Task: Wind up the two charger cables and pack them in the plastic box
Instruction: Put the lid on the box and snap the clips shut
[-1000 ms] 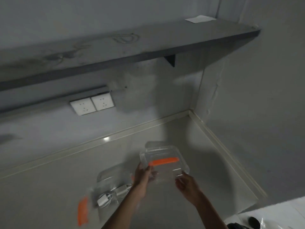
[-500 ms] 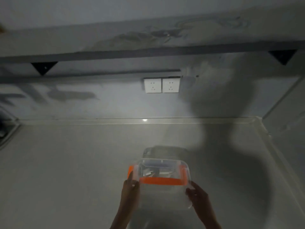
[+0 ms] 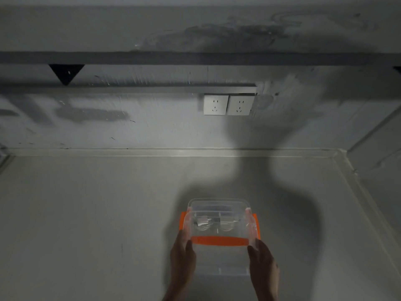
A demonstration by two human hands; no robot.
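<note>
A clear plastic box (image 3: 219,206) with orange latches sits low in the middle of the grey counter. Through its wall I see white charger cables (image 3: 208,223) coiled inside with a white plug. The clear lid (image 3: 221,259) with an orange edge strip tilts over the box's near side. My left hand (image 3: 182,255) grips the lid's left edge. My right hand (image 3: 263,263) grips its right edge. The box's near rim is hidden behind the lid.
The counter (image 3: 86,213) ends at a raised lip along the back wall and right side. Two white wall sockets (image 3: 227,104) sit above it under a dark shelf (image 3: 195,58) with black brackets.
A second ago both hands held the lid to the right of the open box. Now the lid is tilted over the box, which is centred in front of me.
</note>
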